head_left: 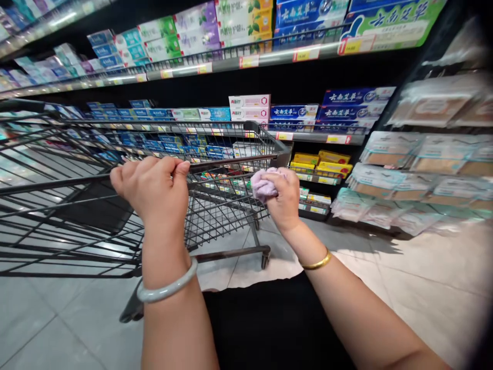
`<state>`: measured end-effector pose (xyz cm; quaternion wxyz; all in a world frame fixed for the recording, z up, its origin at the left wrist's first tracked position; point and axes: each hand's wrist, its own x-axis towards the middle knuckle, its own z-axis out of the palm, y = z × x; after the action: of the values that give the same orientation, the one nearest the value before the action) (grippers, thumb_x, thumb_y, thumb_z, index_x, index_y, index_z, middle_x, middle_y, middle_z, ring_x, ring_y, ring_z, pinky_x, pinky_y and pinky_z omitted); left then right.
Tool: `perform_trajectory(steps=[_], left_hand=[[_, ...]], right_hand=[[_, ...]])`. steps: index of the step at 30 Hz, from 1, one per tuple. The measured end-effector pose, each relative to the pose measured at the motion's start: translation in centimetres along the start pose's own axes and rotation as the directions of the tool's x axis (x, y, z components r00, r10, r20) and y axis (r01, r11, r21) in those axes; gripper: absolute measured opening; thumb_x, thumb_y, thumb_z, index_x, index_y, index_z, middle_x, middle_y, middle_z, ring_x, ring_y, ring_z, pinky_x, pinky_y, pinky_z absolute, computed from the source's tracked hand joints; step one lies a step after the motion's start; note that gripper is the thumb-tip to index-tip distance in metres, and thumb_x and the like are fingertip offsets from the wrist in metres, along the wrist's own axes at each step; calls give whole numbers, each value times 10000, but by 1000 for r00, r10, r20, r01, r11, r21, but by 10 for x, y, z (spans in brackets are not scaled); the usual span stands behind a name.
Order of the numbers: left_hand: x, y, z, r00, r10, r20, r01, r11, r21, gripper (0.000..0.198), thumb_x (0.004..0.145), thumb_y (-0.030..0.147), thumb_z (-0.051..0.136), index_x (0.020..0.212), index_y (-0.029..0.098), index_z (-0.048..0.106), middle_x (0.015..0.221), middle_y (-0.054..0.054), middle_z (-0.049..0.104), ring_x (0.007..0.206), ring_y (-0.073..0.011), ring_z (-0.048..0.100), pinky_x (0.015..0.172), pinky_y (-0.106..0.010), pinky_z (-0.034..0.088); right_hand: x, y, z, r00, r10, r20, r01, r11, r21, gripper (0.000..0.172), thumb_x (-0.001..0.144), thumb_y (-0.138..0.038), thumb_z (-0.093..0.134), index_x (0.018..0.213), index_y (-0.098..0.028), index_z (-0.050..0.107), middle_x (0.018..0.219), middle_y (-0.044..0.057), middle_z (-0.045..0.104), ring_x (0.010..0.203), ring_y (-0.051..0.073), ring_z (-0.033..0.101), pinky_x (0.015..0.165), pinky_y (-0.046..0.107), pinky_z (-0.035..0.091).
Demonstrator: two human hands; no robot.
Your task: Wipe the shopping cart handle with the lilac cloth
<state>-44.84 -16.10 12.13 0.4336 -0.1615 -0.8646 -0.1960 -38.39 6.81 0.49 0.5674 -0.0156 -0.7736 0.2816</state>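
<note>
A black wire shopping cart [223, 205] stands in front of me, stretching to the left. My left hand [154, 187], with a pale bangle on its wrist, is wrapped round the cart's top bar, knuckles up. To the right, beside the cart's corner, my right hand [284, 198] is closed round a crumpled light purple cloth [265, 185]. A gold bangle sits on that wrist. Whether the right hand also touches the cart cannot be made out.
Shelves [254, 60] of boxed toothpaste run behind the cart. Hanging packets [393, 149] line the right side, and yellow boxes [334, 168] sit on a lower shelf. Grey floor tiles [50, 313] show below the cart.
</note>
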Motion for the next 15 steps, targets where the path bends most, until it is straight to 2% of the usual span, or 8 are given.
perform_trajectory(steps=[2, 4, 7, 9, 13, 15], left_hand=[[1, 1, 1, 1000, -8, 11, 8, 1000, -4, 377, 952, 565, 471, 879, 298, 726, 847, -56, 643, 986, -292, 512, 1005, -523, 311], [3, 1, 4, 1000, -23, 17, 23, 1000, -4, 392, 940, 579, 480, 879, 282, 728, 848, -56, 647, 968, -280, 486, 1003, -517, 305], [5, 1, 7, 999, -22, 31, 22, 1000, -3, 419, 931, 587, 479, 881, 251, 724, 858, -60, 647, 953, -265, 452, 1007, -509, 279], [5, 2, 6, 999, -2, 36, 2, 1000, -6, 417, 928, 583, 462, 875, 251, 710, 852, -63, 632, 961, -270, 445, 996, -512, 249], [4, 5, 2, 997, 32, 75, -30, 999, -28, 465, 925, 627, 377, 808, 279, 664, 789, -69, 576, 1025, -314, 457, 914, -521, 172], [5, 7, 2, 995, 30, 92, -27, 999, -37, 501, 921, 652, 341, 766, 278, 636, 756, -65, 548, 1061, -327, 459, 872, -514, 143]], right_hand=[[-3, 6, -1, 998, 53, 19, -53, 999, -6, 315, 791, -120, 637, 1051, -264, 743, 1165, 80, 577, 1124, 256, 568, 978, 466, 510], [-12, 5, 2, 991, 83, 103, -84, 996, 12, 313, 791, -100, 628, 1048, -242, 739, 1146, 90, 580, 1103, 247, 571, 959, 444, 518], [-20, 4, 3, 967, 56, 249, -70, 996, 48, 310, 792, -83, 632, 1044, -226, 744, 1142, 95, 610, 1100, 238, 579, 957, 416, 511], [-16, 14, -3, 956, 34, 291, -52, 997, 54, 320, 783, -69, 614, 1021, -236, 749, 1147, 87, 624, 1116, 242, 578, 972, 421, 501], [-5, 44, -17, 978, 163, 133, -168, 985, 29, 403, 716, -32, 547, 1024, -221, 726, 1170, 93, 596, 1164, 256, 561, 1048, 450, 474], [-12, 47, -16, 969, 236, 78, -237, 971, 12, 467, 687, -19, 536, 1083, -199, 706, 1202, 109, 578, 1166, 255, 558, 1053, 435, 475]])
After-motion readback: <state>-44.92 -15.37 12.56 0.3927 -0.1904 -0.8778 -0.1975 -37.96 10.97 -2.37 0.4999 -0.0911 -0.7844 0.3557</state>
